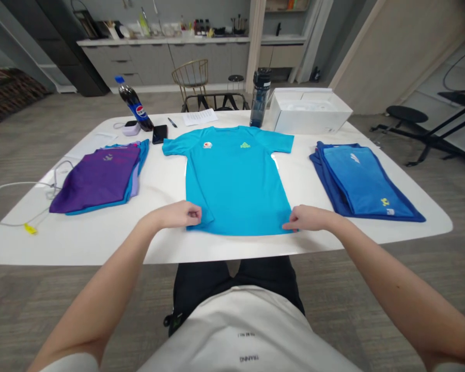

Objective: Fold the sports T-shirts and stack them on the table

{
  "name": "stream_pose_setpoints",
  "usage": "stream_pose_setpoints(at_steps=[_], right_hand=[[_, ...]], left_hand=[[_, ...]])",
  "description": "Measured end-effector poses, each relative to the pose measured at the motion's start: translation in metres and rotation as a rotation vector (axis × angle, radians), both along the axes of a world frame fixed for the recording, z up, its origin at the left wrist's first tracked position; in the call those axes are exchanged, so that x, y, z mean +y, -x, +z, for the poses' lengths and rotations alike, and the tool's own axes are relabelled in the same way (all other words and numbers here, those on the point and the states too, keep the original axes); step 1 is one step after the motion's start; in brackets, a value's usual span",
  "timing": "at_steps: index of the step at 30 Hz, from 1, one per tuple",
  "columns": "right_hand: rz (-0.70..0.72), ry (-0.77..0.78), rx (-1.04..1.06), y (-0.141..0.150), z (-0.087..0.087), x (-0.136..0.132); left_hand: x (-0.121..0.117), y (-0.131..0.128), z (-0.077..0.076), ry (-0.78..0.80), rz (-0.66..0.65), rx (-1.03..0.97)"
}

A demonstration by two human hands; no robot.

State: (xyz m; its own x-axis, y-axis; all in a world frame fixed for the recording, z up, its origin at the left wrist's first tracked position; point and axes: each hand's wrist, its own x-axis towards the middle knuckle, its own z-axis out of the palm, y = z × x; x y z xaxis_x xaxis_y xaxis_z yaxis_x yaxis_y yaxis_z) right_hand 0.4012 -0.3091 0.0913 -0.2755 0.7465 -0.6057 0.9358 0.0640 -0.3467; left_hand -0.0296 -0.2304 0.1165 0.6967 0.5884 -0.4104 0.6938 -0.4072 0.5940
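Note:
A turquoise short-sleeved T-shirt [238,181] lies front up and spread flat in the middle of the white table [163,248], with its collar away from me and its hem towards me. Small logos sit on its chest. At the lower left corner of the hem, my left hand [180,214] is closed, fingers curled on the fabric, and a diagonal crease runs up from there. My right hand [308,218] pinches the lower right corner of the hem, its fingertips partly hidden against the cloth.
Folded purple and blue shirts [101,178] lie left near a white cable [19,184]; folded blue clothes [358,178] lie right. Towards the back stand a cola bottle [134,105], phone [160,134], paper [200,117], dark water bottle [260,98] and white box [310,111].

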Motion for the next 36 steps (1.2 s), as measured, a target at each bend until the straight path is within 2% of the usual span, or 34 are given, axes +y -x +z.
stream_pose_setpoints(at_steps=[2, 3, 6, 8, 9, 14, 20, 23, 28, 31, 33, 36], right_hand=[[0.007, 0.003, 0.016, 0.002, 0.001, -0.003], [0.003, -0.083, 0.053, 0.005, -0.001, -0.003], [-0.006, -0.463, 0.157, 0.016, -0.016, -0.001], [0.021, -0.61, 0.185, 0.023, -0.028, -0.001], [0.044, -0.645, 0.195, 0.026, -0.032, -0.001], [0.178, -0.726, 0.158, 0.055, -0.04, 0.004], [0.295, -0.723, 0.203, 0.138, -0.041, 0.019], [0.339, -0.72, 0.233, 0.175, -0.041, 0.025], [0.401, -0.703, 0.263, 0.207, -0.041, 0.036], [0.411, -0.687, 0.269, 0.215, -0.043, 0.044], [0.391, -0.706, 0.255, 0.217, -0.046, 0.048], [0.323, -0.776, 0.2, 0.216, -0.051, 0.05]], left_hand=[[-0.013, 0.007, -0.004, -0.035, 0.024, 0.056], [-0.019, 0.006, -0.009, -0.123, 0.035, 0.058], [-0.032, -0.006, -0.027, -0.514, 0.02, 0.038], [-0.037, -0.015, -0.038, -0.701, -0.03, 0.023], [-0.038, -0.018, -0.043, -0.741, -0.068, 0.006], [-0.033, -0.03, -0.054, -0.686, -0.212, -0.043], [-0.033, -0.035, -0.054, -0.692, -0.216, 0.022], [-0.039, -0.013, -0.052, -0.668, -0.127, 0.115], [-0.061, 0.052, -0.035, -0.672, 0.298, 0.527], [-0.068, 0.074, -0.022, -0.641, 0.446, 0.678], [-0.062, 0.071, -0.018, -0.672, 0.428, 0.59], [-0.048, 0.051, -0.022, -0.725, 0.239, 0.367]])
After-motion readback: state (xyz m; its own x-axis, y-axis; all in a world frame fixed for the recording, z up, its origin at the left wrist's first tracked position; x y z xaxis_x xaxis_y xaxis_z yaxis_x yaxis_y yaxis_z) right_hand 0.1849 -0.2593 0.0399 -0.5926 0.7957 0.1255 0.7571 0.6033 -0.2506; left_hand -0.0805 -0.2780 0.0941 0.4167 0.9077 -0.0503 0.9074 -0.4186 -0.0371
